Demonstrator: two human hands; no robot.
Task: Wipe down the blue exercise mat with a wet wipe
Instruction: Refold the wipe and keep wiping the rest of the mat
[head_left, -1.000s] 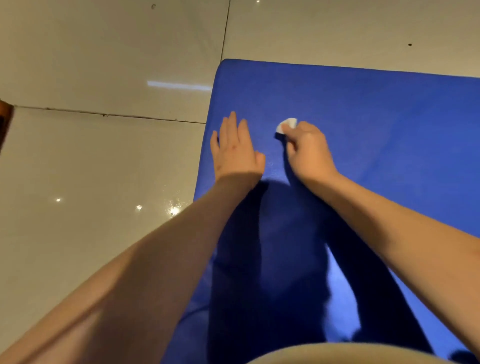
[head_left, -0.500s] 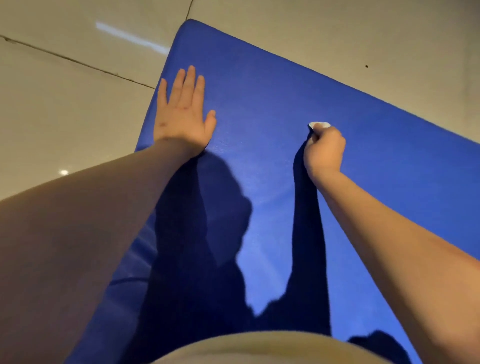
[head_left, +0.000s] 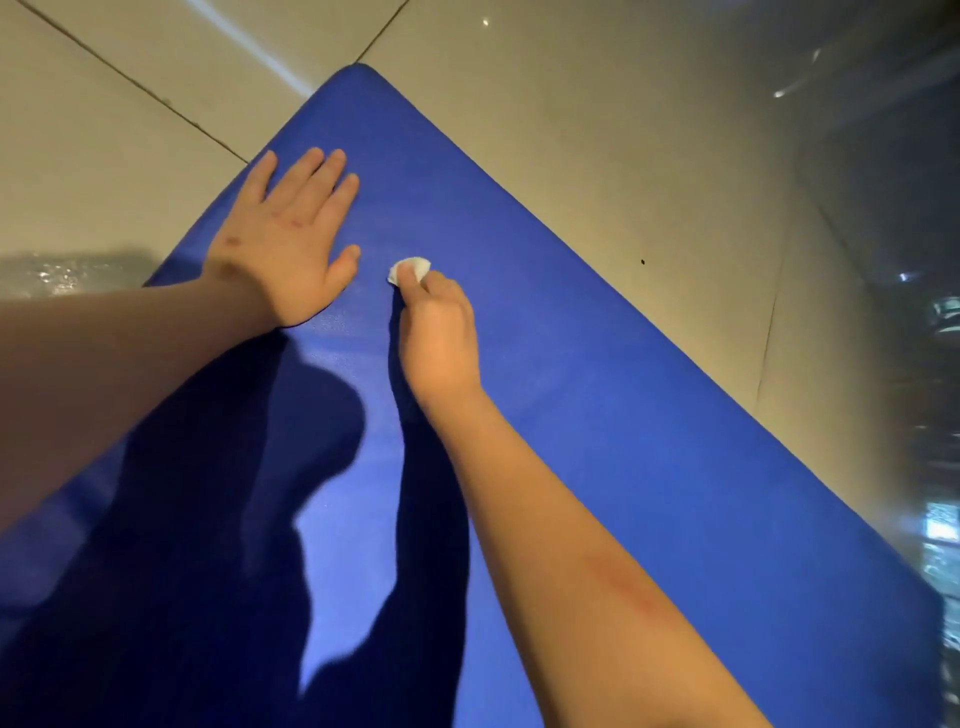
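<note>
The blue exercise mat (head_left: 597, 374) lies flat on the tiled floor and fills most of the view, its far corner at the top. My left hand (head_left: 291, 239) presses flat on the mat near that corner, fingers straight and spread. Just to its right, my right hand (head_left: 441, 332) pinches a small white wet wipe (head_left: 409, 269) against the mat. Only a little of the wipe shows beyond my fingertips. Dark shadows of my arms and body cover the near part of the mat.
Glossy beige floor tiles (head_left: 597, 130) with dark grout lines surround the mat on the left, top and right. A wet-looking reflective patch (head_left: 67, 270) lies on the floor left of the mat. Blurred reflections run along the right edge.
My right hand has slid the wipe leftward, back close to my left hand. The left hand stays flat on the mat. My view has turned, so the mat's corner now points up.
</note>
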